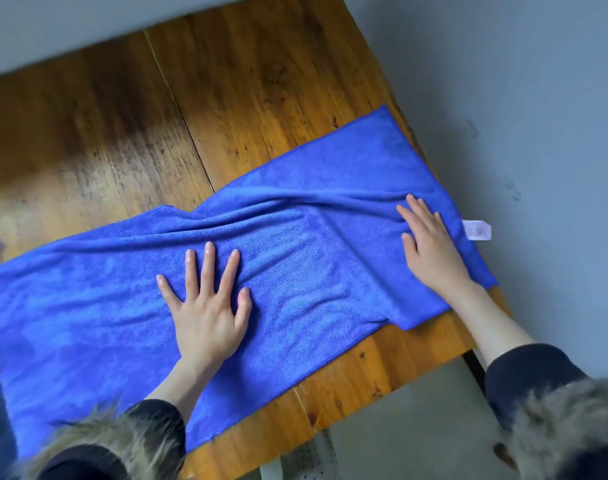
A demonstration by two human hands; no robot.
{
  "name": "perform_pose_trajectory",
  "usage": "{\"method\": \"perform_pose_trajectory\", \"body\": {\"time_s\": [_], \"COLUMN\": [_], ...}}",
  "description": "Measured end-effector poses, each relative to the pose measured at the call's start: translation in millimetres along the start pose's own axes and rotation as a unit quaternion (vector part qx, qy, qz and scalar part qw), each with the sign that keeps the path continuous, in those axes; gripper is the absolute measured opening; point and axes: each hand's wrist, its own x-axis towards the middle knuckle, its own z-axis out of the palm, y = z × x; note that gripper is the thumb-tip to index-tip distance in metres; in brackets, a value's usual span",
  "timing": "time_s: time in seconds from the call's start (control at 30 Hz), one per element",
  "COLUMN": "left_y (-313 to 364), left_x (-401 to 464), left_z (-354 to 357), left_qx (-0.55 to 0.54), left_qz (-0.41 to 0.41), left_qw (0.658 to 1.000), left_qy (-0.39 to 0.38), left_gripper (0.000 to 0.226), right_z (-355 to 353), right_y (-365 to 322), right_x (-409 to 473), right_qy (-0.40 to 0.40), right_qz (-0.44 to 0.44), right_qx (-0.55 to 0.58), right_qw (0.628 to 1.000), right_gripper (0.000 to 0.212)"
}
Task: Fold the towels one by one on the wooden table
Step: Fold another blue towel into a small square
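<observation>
Blue towel [98,306] lies spread lengthwise across the wooden desk [226,98], wrinkled along its far edge and with its right end folded back over itself. Left hand [209,306] presses flat on the middle of the cloth, fingers [208,268] straight and splayed. Right hand [430,247] rests flat on the folded right end, fingers straight, just beside a white tag [477,230] at the towel's edge.

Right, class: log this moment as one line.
stage: smoothing | blue microfibre towel: spread, creased, on wooden table | left hand: flat on towel | right hand: flat near white tag
</observation>
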Motion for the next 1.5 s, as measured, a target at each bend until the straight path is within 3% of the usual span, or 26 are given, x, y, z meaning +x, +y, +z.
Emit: {"method": "perform_pose_trajectory", "body": {"time_s": [0.27,0.4,0.53,0.63,0.7,0.9,1.0,1.2,1.4,1.5], "left_y": [-2.0,-2.1,-2.4,-2.0,-2.2,-4.5,-4.8,-5.0,-7.1,-7.4], "left_x": [-0.3,0.1,0.6,0.5,-0.2,0.6,1.3,0.5,-0.3,-0.3], "left_z": [3.1,4.4,4.9,5.2,5.3,7.0,6.7,6.5,6.8,8.5], "left_qx": [0.000,0.003,0.009,0.009,0.008,0.007,0.007,-0.007,-0.008,-0.003], "left_qz": [0.003,0.006,0.010,0.006,0.007,0.012,0.012,0.011,0.014,0.018], "left_qw": [1.000,1.000,1.000,1.000,1.000,0.999,1.000,1.000,1.000,1.000], "left_qy": [0.003,0.006,0.011,0.013,0.016,0.029,0.028,0.024,0.007,0.008], "left_gripper": [0.057,0.056,0.056,0.056,0.055,0.054,0.054,0.054,0.054,0.054], "right_z": [7.6,11.2,19.4,32.7,37.2,30.5,32.0,45.6,46.3,41.2], "right_y": [-27.7,-70.7,-124.0,-145.5,-145.9,-129.6,-139.5,-149.1,-69.2,-35.7], "right_x": [11.5,20.6,58.9,87.1,101.7,139.5,134.5,23.6,-60.1,-60.0], "right_qy": [0.063,0.093,-0.001,-0.103,-0.128,-0.110,-0.081,0.041,0.050,0.030], "right_qz": [0.113,0.025,-0.127,-0.129,-0.119,-0.103,-0.091,-0.142,0.085,0.121], "right_qx": [-0.019,-0.036,-0.057,-0.094,-0.123,-0.160,-0.124,-0.060,-0.066,-0.119], "right_qw": [0.991,0.995,0.990,0.982,0.977,0.976,0.985,0.987,0.993,0.985], "right_gripper": [0.046,0.044,0.047,0.049,0.050,0.051,0.052,0.053,0.056,0.058]}}
